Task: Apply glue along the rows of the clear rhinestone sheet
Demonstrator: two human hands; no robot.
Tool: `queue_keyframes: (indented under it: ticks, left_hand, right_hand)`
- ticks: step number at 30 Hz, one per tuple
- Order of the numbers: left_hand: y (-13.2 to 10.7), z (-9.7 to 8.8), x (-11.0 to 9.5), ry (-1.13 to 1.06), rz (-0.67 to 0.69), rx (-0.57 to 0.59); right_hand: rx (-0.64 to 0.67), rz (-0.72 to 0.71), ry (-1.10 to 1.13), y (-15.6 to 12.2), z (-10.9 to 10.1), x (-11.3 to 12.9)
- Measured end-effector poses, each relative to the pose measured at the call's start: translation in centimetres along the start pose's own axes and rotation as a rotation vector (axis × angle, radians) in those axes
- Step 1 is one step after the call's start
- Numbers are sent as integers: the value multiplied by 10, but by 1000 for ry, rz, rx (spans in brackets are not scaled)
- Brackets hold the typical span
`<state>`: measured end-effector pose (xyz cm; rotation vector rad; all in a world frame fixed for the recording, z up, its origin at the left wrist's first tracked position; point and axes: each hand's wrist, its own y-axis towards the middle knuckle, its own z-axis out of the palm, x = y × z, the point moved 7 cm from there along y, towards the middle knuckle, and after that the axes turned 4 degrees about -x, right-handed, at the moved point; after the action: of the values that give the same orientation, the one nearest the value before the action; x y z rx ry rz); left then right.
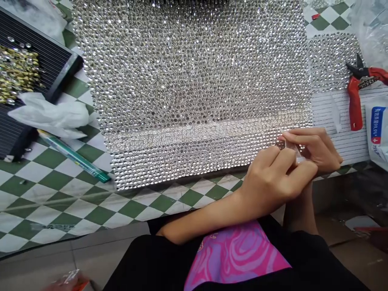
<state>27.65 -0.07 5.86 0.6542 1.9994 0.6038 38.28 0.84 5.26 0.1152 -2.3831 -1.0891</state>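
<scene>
**A:** Head view: both hands are bunched at lower right, against the bottom right corner of the rhinestone sheet (194,89).

**B:** The left hand (273,176) reaches across the body with its fingers curled, thumb and forefinger nipping a small clear piece (292,146). The right hand (318,151) sits just beyond it, fingers pressed together on the same piece.

**A:** The sheet spreads up and to the left of them, its long side running across the frame. The left hand is nearer its edge.

**B:** It's a glittering grid of tiny faceted studs that looks supple, lying flat on a green-and-white checked cloth (60,202).

**A:** Red-handled pliers (354,105) lie at upper right on a ribbed white board (348,137). At upper left is a black tray (57,60), with a green pen (75,155) below it.
</scene>
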Motion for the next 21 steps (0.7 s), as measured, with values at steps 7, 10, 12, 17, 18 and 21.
queue_keyframes:
  ticks: [7, 10, 12, 17, 18, 21]
  left_hand:
    - [-1, 1, 0, -2, 10, -8]
    - [0, 1, 0, 3, 16, -30]
    - [0, 0, -1, 21, 21, -42]
    - [-5, 0, -4, 30, 43, -50]
    - [-8, 2, -4, 32, 49, -40]
    - [-19, 17, -6, 77, 117, 119]
  right_hand:
    - [-8, -10, 5, -3, -1, -2]
    - [-19, -10, 3, -4, -1, -3]
    - [-32, -16, 1, -3, -2, -2]
    - [-6, -67, -13, -2, -6, 2]
    - [-1, -80, -18, -3, -7, 3]
    - [-19, -98, -30, -8, -12, 1]
